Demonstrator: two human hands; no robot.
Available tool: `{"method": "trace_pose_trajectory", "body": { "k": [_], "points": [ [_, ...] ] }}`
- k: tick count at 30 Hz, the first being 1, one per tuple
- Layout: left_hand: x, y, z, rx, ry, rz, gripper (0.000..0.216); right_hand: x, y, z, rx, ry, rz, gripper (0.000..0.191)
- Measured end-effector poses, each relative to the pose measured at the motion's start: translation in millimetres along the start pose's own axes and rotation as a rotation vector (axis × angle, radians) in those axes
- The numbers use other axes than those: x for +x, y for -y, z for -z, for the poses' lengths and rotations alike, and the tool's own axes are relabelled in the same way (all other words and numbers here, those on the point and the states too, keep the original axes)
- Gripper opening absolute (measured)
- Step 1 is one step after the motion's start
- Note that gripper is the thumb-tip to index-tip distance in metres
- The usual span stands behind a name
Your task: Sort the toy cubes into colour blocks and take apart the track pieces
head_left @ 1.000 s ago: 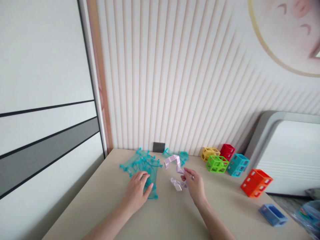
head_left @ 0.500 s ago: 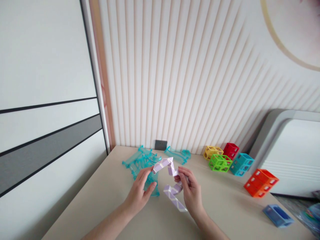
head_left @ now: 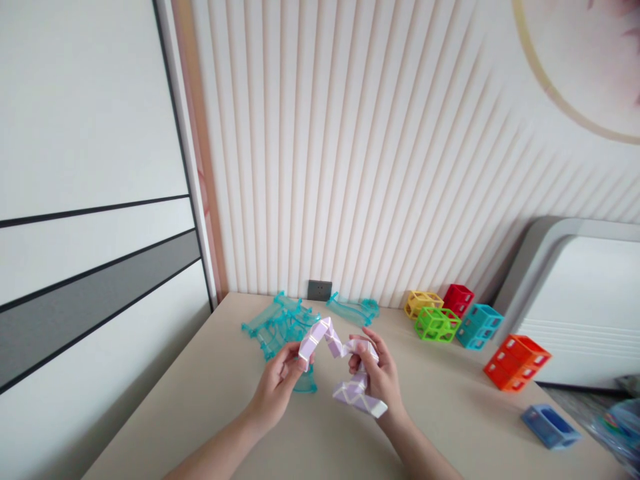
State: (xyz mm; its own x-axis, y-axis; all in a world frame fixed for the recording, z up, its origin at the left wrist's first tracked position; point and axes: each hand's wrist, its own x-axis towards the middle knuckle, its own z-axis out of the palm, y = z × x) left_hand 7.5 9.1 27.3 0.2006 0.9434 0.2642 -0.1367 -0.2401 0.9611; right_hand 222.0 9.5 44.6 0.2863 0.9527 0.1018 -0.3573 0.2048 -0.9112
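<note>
Thumb against fingers, the left hand (head_left: 274, 387) pinches one end of the lilac-and-white jointed chain (head_left: 313, 338), and here the right hand (head_left: 381, 373) grips it farther along, thumb pressed over a middle segment, other fingers curled behind, index reaching out beyond. Both forearms come in from the bottom edge, slanting toward each other, wrists over the near part of the table (head_left: 430, 427).

And look at the shape: from the left pinch the chain climbs to a peak, dips in a sharp V, runs through the right grip, then drops to a loose stretch hanging below that palm, white tip pointing right.

Half a second ago the left thumb stands apart from the chain; now it's closed on the end! That end section tilts more steeply, and the lower stretch, sloping hard before, lies flatter. A full second back, the left hand is over the pile of teal pieces (head_left: 277, 327), and the right has the chain alone.

Outward now: more teal pieces (head_left: 353, 310) by the wall, near the black socket (head_left: 319, 290). Off to the right, unmoved, stand the yellow block (head_left: 417, 305), green block (head_left: 435, 325), red block (head_left: 459, 298), turquoise block (head_left: 479, 327), orange block (head_left: 515, 363) and blue block (head_left: 550, 427).
</note>
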Motion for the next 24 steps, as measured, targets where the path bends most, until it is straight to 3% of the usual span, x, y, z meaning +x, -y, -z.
{"method": "trace_pose_trajectory", "body": {
  "k": [4, 8, 13, 18, 24],
  "points": [
    [1, -3, -1, -0.078, -0.030, 0.040, 0.044, -6, 6, -4, 0.070, 0.096, -0.231, 0.070],
    [1, -6, -1, -0.052, -0.040, 0.031, 0.042, -9, 4, -2, -0.040, 0.232, -0.392, 0.073],
    [1, -7, 1, 0.039, -0.034, -0.017, 0.040, -5, 1, 1, -0.073, 0.237, -0.380, 0.073],
    [3, -7, 11, 0.276, 0.023, -0.126, 0.033, -4, 4, 0, -0.082, 0.235, -0.357, 0.074],
    [6, -10, 18, 0.499, -0.014, -0.246, 0.026, -3, 4, 1, -0.083, 0.210, -0.324, 0.069]
  ]
}}
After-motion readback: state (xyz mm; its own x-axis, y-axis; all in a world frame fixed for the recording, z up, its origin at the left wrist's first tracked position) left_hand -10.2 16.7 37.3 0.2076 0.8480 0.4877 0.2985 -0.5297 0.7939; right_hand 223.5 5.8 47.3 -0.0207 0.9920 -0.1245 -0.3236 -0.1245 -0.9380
